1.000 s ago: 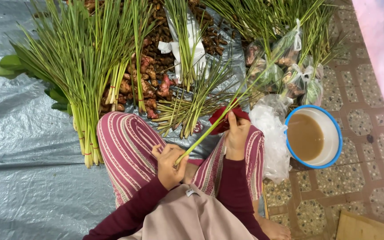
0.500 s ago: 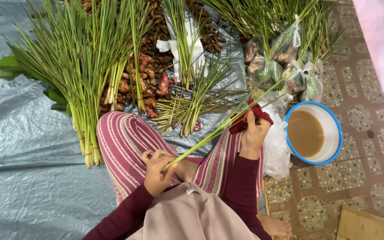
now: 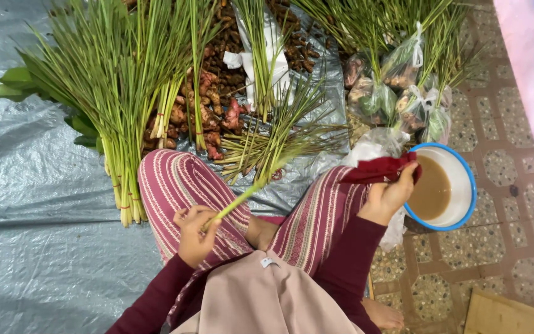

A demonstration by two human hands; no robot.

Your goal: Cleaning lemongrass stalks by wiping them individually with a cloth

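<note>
**One stalk in the left hand, a red cloth in the right**

The left hand [image 3: 194,234] is closed around the lower end of a green lemongrass stalk [image 3: 250,192], which rises slanted over the striped lap toward the loose stalks on the grey tarp [image 3: 38,247]. The right hand [image 3: 389,196] pinches a dark red cloth [image 3: 379,168] just at the rim of a white bowl with blue rim [image 3: 465,204] holding brown water, which stands on the tiled floor [image 3: 502,154]. Tied lemongrass bundles [image 3: 118,93] lie near the tarp's left side, beside ginger roots [image 3: 214,117].
</note>
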